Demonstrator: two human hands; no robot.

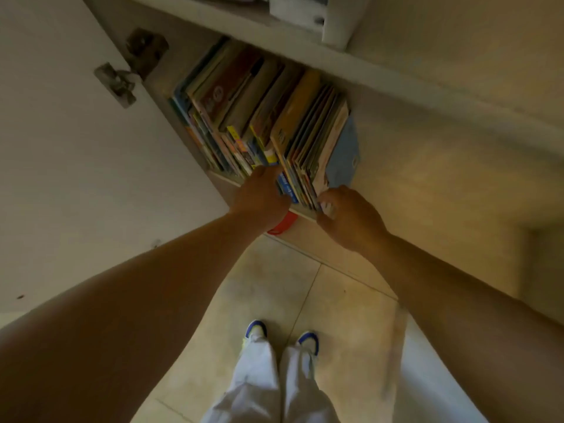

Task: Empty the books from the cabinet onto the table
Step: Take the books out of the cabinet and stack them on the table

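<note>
- The left hand (261, 195) has its fingers pushed in among the spines near the middle of the row of books (259, 117); the fingertips are hidden between the covers, so whether they grip a book cannot be told.
- The right hand (348, 218) curls its fingers round the near bottom corner of the last thin books at the right end of the row.
- Both hands bracket a small bundle of thin books between them.
- The books stand upright, leaning right, on one cabinet shelf (305, 213); they are too tightly packed and blurred to count, and their far ends disappear under the shelf above (305, 47).
- One blue folder (343, 154) leans at the right end of the row.
- One open cabinet door (61, 148) with two hinges (131, 65) stands at left.
- One red thing (282, 224) peeks out under the shelf, mostly hidden.
- Two shoes (282, 332) stand on the tiled floor (259, 285).
</note>
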